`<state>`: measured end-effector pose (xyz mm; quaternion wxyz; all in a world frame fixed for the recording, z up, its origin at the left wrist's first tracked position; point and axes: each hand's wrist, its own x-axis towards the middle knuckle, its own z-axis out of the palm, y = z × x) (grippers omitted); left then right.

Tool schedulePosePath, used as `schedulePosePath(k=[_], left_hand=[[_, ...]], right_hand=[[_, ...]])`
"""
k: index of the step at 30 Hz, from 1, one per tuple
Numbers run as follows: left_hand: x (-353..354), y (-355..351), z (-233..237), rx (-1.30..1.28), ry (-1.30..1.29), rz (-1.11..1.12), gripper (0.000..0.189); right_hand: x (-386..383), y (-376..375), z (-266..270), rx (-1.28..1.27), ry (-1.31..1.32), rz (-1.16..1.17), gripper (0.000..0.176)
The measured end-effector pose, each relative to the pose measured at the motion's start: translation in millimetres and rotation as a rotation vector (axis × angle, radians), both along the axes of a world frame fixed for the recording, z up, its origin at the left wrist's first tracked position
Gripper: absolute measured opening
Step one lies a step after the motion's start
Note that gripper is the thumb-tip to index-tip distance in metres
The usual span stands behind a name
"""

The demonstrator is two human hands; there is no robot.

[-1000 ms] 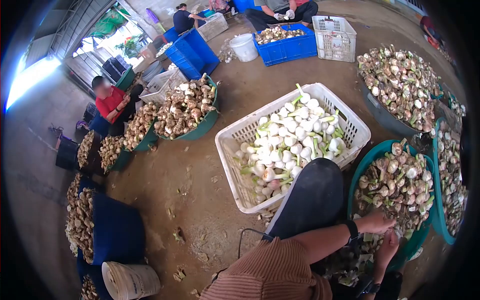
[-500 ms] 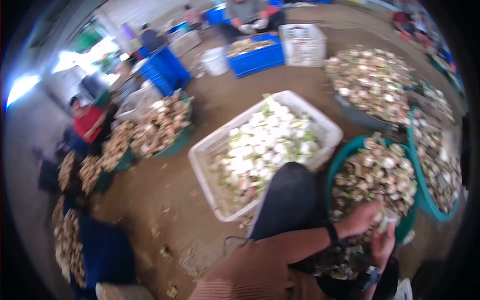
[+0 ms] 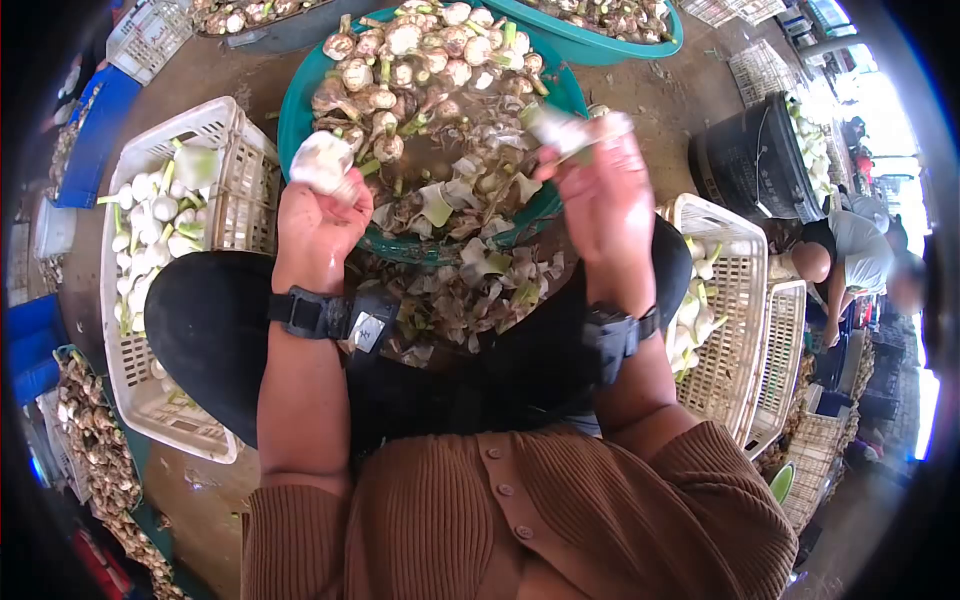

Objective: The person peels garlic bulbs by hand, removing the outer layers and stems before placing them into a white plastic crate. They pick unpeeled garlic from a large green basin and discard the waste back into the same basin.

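A whitish garlic bulb (image 3: 322,162) is in my left hand (image 3: 322,222), its fingers closed around the base over the near left rim of a teal tub (image 3: 297,110). My right hand (image 3: 608,205) is raised by the tub's right side, smeared by motion. Its fingers are closed on a blurred pale strip (image 3: 558,132) with a greenish end that looks like garlic skin. Unpeeled garlic bulbs (image 3: 405,75) with dirty skins and cut stalks fill the tub's far part. Loose garlic skins (image 3: 480,262) lie in its near part and between my knees.
A white crate (image 3: 125,345) of pale garlic stands left of my knee, another crate (image 3: 735,240) to the right. Beyond that one is a black bucket (image 3: 745,160). A second teal tub (image 3: 600,48) lies ahead. A person in a pale shirt (image 3: 862,250) bends over at the far right.
The view has swung from the left side to straight down over the teal tub. My hands, close together on a garlic bulb before, are now apart.
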<state>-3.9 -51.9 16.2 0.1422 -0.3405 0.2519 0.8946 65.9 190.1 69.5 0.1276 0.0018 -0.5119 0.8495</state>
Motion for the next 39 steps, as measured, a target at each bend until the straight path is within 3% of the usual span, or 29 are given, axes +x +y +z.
schedulePosePath(k=[2, 3, 4, 5, 7, 9, 10, 11, 13, 15, 17, 19, 21, 22, 23, 25, 27, 28, 29, 31, 32, 33, 34, 35, 37, 39], left_hand=[[-1.5, -4.9, -9.9, -0.019, 0.101, -0.064, 0.023], [-4.2, -7.0, -14.3, -0.034, 0.203, -0.133, 0.023], [2.1, 8.5, 2.3, -0.224, 0.150, -0.063, 0.023], [3.3, 13.3, 1.8, -0.277, 0.276, -0.123, 0.024], [-0.9, 14.7, -14.1, -0.475, 0.294, -0.141, 0.025], [8.0, 31.6, 5.5, -0.501, 0.293, -0.090, 0.022], [11.7, 36.0, 10.1, -0.589, 0.393, -0.091, 0.019], [12.8, 37.7, 11.6, -0.676, 0.496, -0.092, 0.016], [12.7, 39.1, 13.0, -0.742, 0.603, -0.099, 0.012], [15.2, 38.8, 24.8, -0.656, 0.381, -0.096, 0.012], [6.2, 22.7, 7.7, -0.320, 0.206, -0.139, 0.021], [-2.1, 6.7, 2.9, -0.185, 0.040, -0.035, 0.025], [0.7, 6.6, 6.5, -0.176, 0.066, -0.026, 0.020], [1.1, 11.4, 8.6, -0.161, 0.098, -0.038, 0.015], [3.2, 15.6, 9.0, -0.121, 0.147, -0.082, 0.016], [5.1, 22.2, 12.4, -0.199, 0.147, -0.092, 0.018], [6.2, 26.8, 18.8, -0.405, 0.209, -0.155, 0.026], [9.2, 28.5, 23.7, -0.707, 0.186, -0.242, 0.030], [11.9, 35.1, 18.3, -0.989, 0.380, -0.219, 0.040], [13.7, 31.3, 9.0, -1.005, 0.580, -0.045, 0.053], [14.7, 28.6, 19.7, -1.001, 0.543, -0.052, 0.061], [14.8, 25.4, 30.7, -0.890, 0.479, -0.016, 0.060], [11.2, 21.8, 37.6, -0.801, 0.419, 0.018, 0.056], [8.5, 18.1, 40.5, -0.714, 0.353, 0.053, 0.052], [0.4, 19.3, 32.9, -0.619, 0.284, 0.094, 0.041], [-7.9, 22.1, 13.9, -0.495, 0.167, -0.085, 0.024]], right_hand=[[-7.6, 8.0, 2.7, -0.157, 0.047, -0.030, 0.021], [-11.0, 6.8, -1.9, 0.414, 0.039, -0.031, 0.025], [-13.9, 4.6, -8.9, 0.985, 0.023, -0.034, 0.030], [-16.9, -10.7, -22.8, 1.430, 0.164, -0.043, 0.040], [-12.0, -33.8, -33.7, 1.391, 0.087, 0.033, 0.047], [-17.4, -56.3, -21.3, 0.796, -0.074, 0.167, 0.047], [-23.9, -67.2, -26.6, 0.657, 0.019, 0.118, 0.037], [-30.0, -73.0, -32.3, 0.653, 0.012, 0.108, 0.037], [-41.5, -80.8, -35.5, 0.564, 0.109, 0.086, 0.021], [-33.0, -78.9, -30.2, 0.557, 0.016, 0.010, 0.012], [-19.3, -67.1, -28.0, 0.894, 0.317, 0.109, 0.013], [-10.8, -46.1, -50.1, 1.196, 0.253, 0.009, 0.010], [-10.3, -26.8, -83.2, 1.650, 0.002, 0.019, 0.021], [-9.7, -26.4, -88.0, 1.719, -0.047, 0.076, 0.036], [-17.8, -35.0, -69.2, 1.715, -0.051, 0.063, 0.036], [-33.3, -64.5, -39.9, 1.043, -0.290, 0.400, 0.047], [-37.5, -104.3, -47.9, 0.158, -0.109, 0.274, 0.050], [-43.2, -105.5, -36.3, 0.056, -0.333, 0.351, 0.045], [-54.8, -102.9, -38.5, -0.098, -0.554, 0.435, 0.042], [-68.2, -82.9, -75.2, -0.499, -0.538, 0.504, 0.036], [-64.4, -69.9, -51.6, -0.618, -0.432, 0.448, 0.037], [-58.7, -50.2, -25.6, -0.878, -0.226, 0.620, 0.051], [-57.3, -31.4, -21.5, -0.936, 0.317, 0.927, 0.070], [-62.9, -16.3, -23.1, -0.939, 0.297, 0.927, 0.070], [-92.9, 8.1, -28.0, -0.518, 0.063, 0.566, 0.072], [-142.1, -0.3, -92.7, 0.164, -0.486, 0.187, 0.059]])
